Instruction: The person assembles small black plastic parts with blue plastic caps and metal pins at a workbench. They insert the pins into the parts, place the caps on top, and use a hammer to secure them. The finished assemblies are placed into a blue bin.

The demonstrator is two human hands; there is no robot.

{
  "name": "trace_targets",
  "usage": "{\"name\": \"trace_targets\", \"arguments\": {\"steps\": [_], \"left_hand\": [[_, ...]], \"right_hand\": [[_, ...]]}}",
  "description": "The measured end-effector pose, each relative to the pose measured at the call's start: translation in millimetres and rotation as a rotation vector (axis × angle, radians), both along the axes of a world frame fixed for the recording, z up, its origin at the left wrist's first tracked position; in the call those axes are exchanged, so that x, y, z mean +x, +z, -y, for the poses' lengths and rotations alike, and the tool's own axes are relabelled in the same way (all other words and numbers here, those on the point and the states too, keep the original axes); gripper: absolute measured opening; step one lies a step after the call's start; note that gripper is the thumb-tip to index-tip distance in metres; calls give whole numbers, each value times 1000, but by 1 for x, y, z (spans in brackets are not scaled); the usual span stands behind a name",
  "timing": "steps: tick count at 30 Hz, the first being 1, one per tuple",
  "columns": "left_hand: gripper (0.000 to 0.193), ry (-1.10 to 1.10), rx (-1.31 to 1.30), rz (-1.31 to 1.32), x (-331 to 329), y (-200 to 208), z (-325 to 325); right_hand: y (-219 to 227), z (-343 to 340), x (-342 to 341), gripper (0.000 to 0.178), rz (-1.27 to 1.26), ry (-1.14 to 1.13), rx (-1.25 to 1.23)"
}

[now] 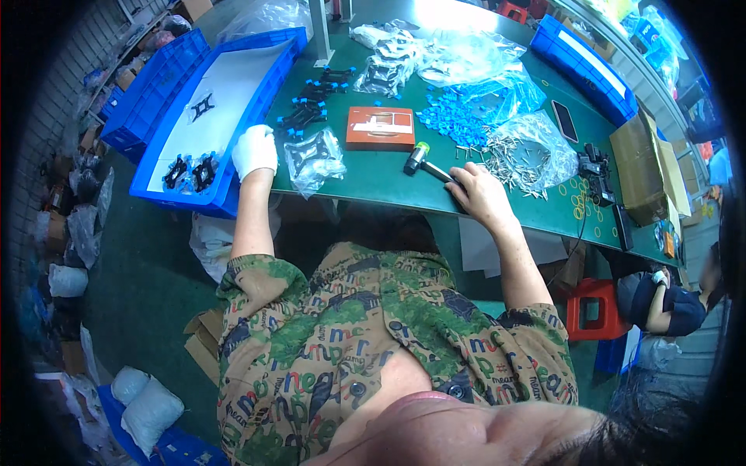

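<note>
My left hand (255, 150), in a white glove, is closed at the right rim of a long blue crate (141, 180). Its fingers are curled, and whatever they may hold is hidden. A hammer (435, 171) with a yellow-green and dark head lies on the green table, and my bare right hand (483, 196) is closed round the end of its handle. Beside the left hand is a black bracket in a clear plastic bag (315, 159). An orange box (380, 128) lies between my hands. Black brackets (315, 97) with blue pieces stand in a row behind the glove.
Small blue caps (454, 116) are heaped beyond the hammer. Loose screws (517, 167) and yellow rings (579, 198) lie to the right. A phone (565, 122) and a cardboard box (641, 171) are farther right. Bagged brackets (385, 70) are piled at the back. A red stool (597, 309) stands below.
</note>
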State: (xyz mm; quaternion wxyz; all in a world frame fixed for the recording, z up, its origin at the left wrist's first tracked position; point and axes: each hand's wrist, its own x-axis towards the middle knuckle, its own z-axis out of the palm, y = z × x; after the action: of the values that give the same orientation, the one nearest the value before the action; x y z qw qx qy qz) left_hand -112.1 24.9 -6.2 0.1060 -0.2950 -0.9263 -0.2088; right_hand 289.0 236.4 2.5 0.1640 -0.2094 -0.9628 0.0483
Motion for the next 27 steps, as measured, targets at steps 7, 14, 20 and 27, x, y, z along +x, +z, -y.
{"name": "trace_targets", "arguments": {"steps": [7, 14, 20, 27], "left_hand": [[15, -222, 441, -244, 34, -18, 12], [18, -252, 720, 167, 125, -46, 60], [15, -250, 887, 725, 161, -84, 96], [47, -422, 1365, 2271, 161, -124, 68]], "right_hand": [[30, 39, -57, 26, -240, 246, 55], [7, 60, -172, 27, -191, 465, 233], [14, 55, -180, 12, -85, 535, 146], [23, 50, -144, 12, -51, 675, 121]]}}
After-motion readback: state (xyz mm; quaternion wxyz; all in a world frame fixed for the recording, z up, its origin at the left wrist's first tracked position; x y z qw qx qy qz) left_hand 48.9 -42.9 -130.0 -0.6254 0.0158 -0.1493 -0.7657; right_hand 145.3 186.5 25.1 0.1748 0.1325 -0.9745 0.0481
